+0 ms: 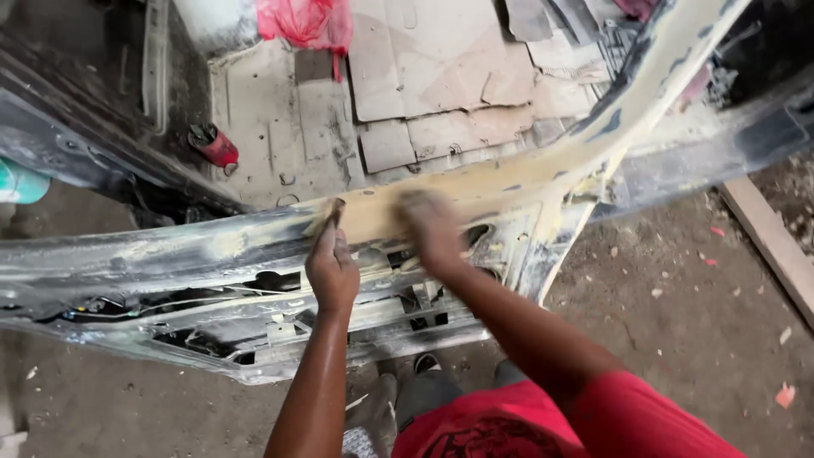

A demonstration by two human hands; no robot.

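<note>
1. Red cloth of the person's clothing (543, 424) fills the bottom edge, nearest the camera, and both bare forearms reach forward from it.
2. Left hand (331, 267) stands at the end of a nearly straight arm, knuckles up, fingers curled narrow around the raised edge of the car door panel (170, 271). A thin dark tip shows above its fingers; I cannot tell what that is.
3. Right hand (432, 225) lies just beside the left, a little farther forward, its arm coming in at a slant from the red sleeve. It is blurred, pressed flat against the panel's yellowish filler patch (509, 182); whether it holds anything under the palm cannot be told.
4. That door panel lies across under both hands, grey and dusty, with cut-out openings showing below the wrists and a curved window frame (670, 68) sweeping up and away beyond the right hand.
5. Beyond the left hand, past the panel, a red spray can (214, 146) lies on its side on flattened cardboard sheets (424, 76).
6. Farther off above both hands sits a crumpled pink-red plastic bag (307, 21).
7. Far out to the left hand's side, a teal rounded container (19, 182) shows at the edge.
8. Out past the right arm, a pale wooden plank (772, 246) lies on the dirt floor (678, 322).
</note>
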